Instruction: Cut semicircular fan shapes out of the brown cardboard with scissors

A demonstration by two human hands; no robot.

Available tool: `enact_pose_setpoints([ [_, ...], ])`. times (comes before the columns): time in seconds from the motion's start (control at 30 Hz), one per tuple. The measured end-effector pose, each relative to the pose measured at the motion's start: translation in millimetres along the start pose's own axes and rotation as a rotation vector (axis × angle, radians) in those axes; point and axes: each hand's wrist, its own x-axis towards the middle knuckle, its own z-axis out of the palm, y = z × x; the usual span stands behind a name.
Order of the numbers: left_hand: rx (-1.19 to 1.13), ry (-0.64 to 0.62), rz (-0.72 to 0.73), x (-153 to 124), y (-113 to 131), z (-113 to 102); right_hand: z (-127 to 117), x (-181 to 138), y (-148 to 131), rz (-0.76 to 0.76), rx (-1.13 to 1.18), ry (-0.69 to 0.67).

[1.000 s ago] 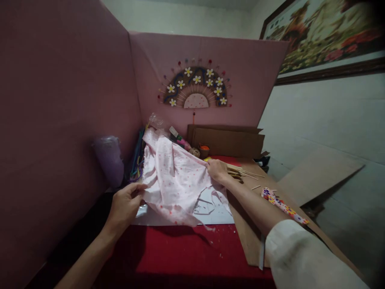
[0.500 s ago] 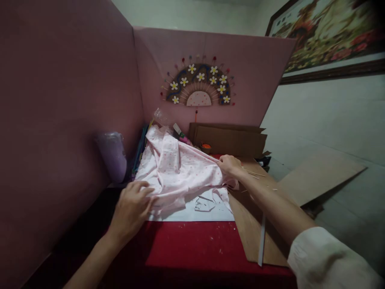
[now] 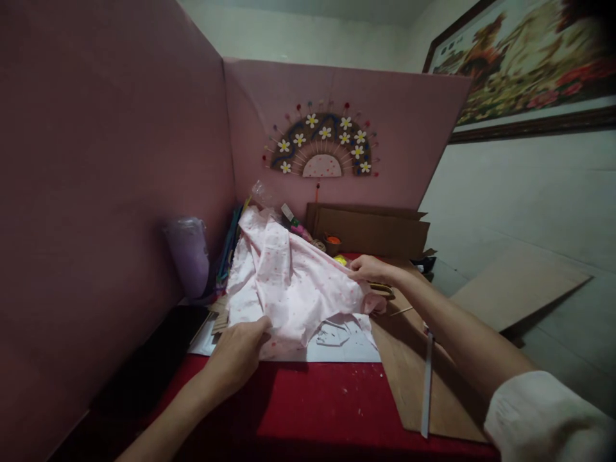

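A pale pink dotted fabric [image 3: 308, 269] lies bunched over white paper [image 3: 344, 350] on the red table cover [image 3: 327, 404]. My left hand [image 3: 243, 350] pinches its near left edge. Farther off on the right, my right hand [image 3: 371, 266] is closed on the fabric's right edge, drawing it taut and slightly raised. Just past the right hand, the gold handles of what look like scissors [image 3: 384, 290] show beside the cloth. Line drawings and small dark bits are on the paper by the fabric's front edge.
Brown board [image 3: 409, 378] carries a metal ruler [image 3: 427, 385] at right. Folded cardboard [image 3: 370, 228] stands at the back, near an orange-filled small pot [image 3: 332, 240]. A purple container [image 3: 188, 256] is at left. A flower-decorated fan piece [image 3: 325, 144] hangs on the pink panel [image 3: 409, 128].
My left hand has moved right and closed on the fabric edge; earlier its fingers were spread. Fabric has shifted right, uncovering corrugated pieces at left. The gold handles now show by my right hand.
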Motion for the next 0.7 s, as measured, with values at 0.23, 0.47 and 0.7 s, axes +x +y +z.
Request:
enact_pose_setpoints([
  [0.23,-0.274,0.337,0.191,-24.5,2.5,-23.9,-2.2,-9.8,-22.8,-0.245,0.417,-0.274],
  [0.47,-0.330,0.320,0.136,-33.2,-24.3,-32.0,-0.5,-24.1,-44.7,-0.259,0.327,-0.529],
  [0.7,-0.299,0.209,0.061,-36.5,-26.8,-31.6,4.8,-31.0,-35.2,-0.167,0.098,-0.544],
])
